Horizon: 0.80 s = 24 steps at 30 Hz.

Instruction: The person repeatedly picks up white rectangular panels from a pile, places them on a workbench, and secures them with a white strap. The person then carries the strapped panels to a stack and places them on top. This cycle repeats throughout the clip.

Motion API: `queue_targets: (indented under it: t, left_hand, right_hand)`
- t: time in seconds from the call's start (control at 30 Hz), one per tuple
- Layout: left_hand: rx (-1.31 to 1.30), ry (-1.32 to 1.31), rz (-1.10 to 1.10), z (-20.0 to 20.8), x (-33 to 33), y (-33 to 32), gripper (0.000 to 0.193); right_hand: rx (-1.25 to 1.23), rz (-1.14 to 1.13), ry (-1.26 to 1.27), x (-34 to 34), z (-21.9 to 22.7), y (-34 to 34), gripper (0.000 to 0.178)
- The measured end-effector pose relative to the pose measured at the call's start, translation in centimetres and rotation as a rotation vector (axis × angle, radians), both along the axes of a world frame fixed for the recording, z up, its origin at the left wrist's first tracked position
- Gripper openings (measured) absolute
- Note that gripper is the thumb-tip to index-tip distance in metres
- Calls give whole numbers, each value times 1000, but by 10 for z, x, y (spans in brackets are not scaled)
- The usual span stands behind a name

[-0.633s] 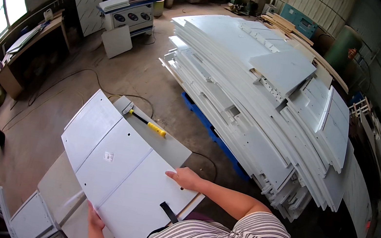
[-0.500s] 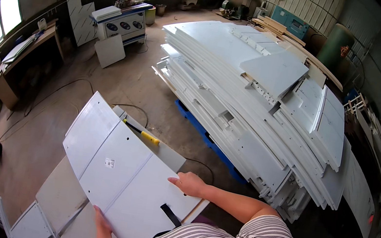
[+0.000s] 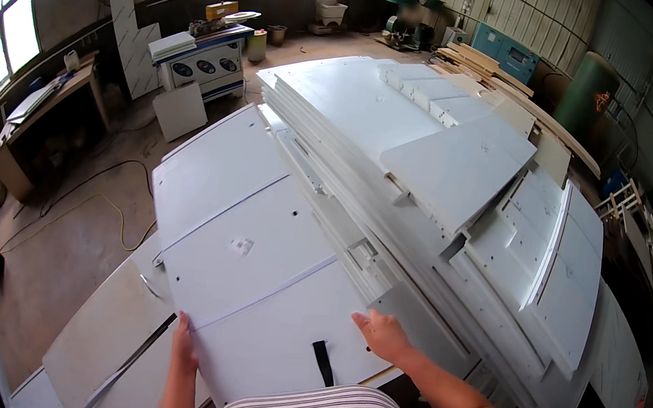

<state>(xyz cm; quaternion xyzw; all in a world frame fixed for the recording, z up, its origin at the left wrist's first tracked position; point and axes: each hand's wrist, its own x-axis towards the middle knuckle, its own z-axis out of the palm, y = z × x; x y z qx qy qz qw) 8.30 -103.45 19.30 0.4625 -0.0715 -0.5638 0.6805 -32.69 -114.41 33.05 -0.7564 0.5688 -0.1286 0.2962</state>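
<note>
Before me I hold a long white panel [image 3: 290, 275] by its two long edges, tilted and raised off the work surface. It has two dark lines across it, a small label and several small holes. My left hand [image 3: 186, 342] is closed on its left edge, and my right hand [image 3: 383, 335] grips the right edge with the thumb on top; the fingers beneath are hidden. A black strip [image 3: 322, 362] shows over the panel's near end. The panel's far right side overlaps the view of a large stack of white panels [image 3: 344, 88].
Pale boards [image 3: 105, 331] lie low at my left, with a thin dark bar across them. Cables [image 3: 122, 216] run over the floor. Farther off are a desk [image 3: 44, 115], a cabinet with round dials [image 3: 204, 59], a loose white board [image 3: 180, 110] and a green tank [image 3: 589, 95].
The panel has moved up and right, toward the stack, with both hands still on it. The yellow-handled tool and pale board beyond it are now hidden. My view has shifted slightly.
</note>
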Motion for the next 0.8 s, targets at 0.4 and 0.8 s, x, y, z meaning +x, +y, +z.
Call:
queue_targets:
  t: [0.4,0.8]
  left_hand:
    - [54,-119,-294,70,-102,-311,58]
    - [68,-359,-392,167,-75,-503,52]
  right_hand:
    - [-218,-221,-74,-126,78,-183,63]
    - [124,-193,-106,-126,92,-388,72]
